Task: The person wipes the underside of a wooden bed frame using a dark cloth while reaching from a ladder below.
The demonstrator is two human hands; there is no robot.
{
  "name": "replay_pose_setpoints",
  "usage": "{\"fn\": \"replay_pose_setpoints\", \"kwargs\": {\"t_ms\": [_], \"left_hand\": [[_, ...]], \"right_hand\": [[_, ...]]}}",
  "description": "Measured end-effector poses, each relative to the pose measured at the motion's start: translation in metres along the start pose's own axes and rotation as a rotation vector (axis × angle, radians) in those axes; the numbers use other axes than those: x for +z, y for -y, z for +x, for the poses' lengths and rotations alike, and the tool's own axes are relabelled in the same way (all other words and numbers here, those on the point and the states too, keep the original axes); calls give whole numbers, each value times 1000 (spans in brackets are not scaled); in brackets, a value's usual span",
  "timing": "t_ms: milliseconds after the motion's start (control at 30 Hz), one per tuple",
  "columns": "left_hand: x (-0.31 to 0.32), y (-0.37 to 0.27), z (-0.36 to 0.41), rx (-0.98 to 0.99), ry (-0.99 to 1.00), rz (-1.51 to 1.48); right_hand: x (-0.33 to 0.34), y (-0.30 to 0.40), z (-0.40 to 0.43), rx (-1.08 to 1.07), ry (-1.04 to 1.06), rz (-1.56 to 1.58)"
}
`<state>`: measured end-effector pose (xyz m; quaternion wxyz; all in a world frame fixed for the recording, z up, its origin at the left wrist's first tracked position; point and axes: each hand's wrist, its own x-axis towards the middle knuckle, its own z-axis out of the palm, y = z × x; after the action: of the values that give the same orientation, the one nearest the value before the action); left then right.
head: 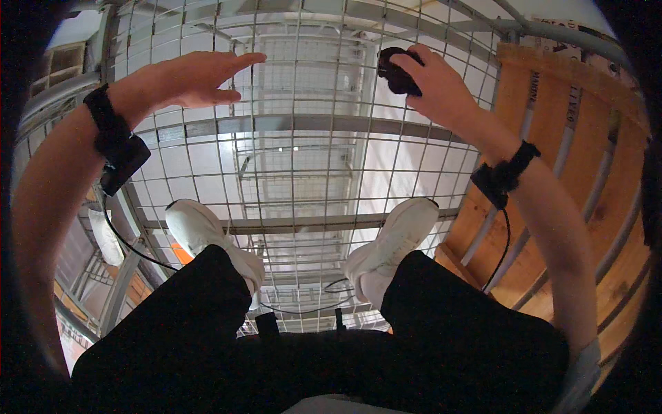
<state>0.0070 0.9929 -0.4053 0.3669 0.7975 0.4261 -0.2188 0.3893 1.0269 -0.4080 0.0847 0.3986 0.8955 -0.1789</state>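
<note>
My left hand [201,80] is held out above a metal wire-mesh grating [315,155], fingers straight and thumb apart, with nothing in it. Across from it, my right hand [439,85] grips a small black object [394,75]; its lumpy shape is too dark to name more exactly. Through the mesh, the deep space below shows further metal frames and pale surfaces. Both wrists wear black straps with a small black device, the left device [124,160] and the right device [494,181], each with a thin cable.
Two white sneakers, the left shoe [201,225] and the right shoe [401,233], rest on the grating. A flat metal crossbar [310,123] runs under the mesh. To the right stands a slatted wooden crate or pallet [548,171] bearing writing. Metal framework [121,290] lies left.
</note>
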Motion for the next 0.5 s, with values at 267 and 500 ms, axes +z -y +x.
{"fn": "replay_pose_setpoints", "kwargs": {"t_ms": [267,500], "left_hand": [[6,4,2,1,-33,37],[2,3,0,-14,16,-37]], "right_hand": [[-10,7,-1,-157,44,170],[-25,9,6,-273,226,446]]}}
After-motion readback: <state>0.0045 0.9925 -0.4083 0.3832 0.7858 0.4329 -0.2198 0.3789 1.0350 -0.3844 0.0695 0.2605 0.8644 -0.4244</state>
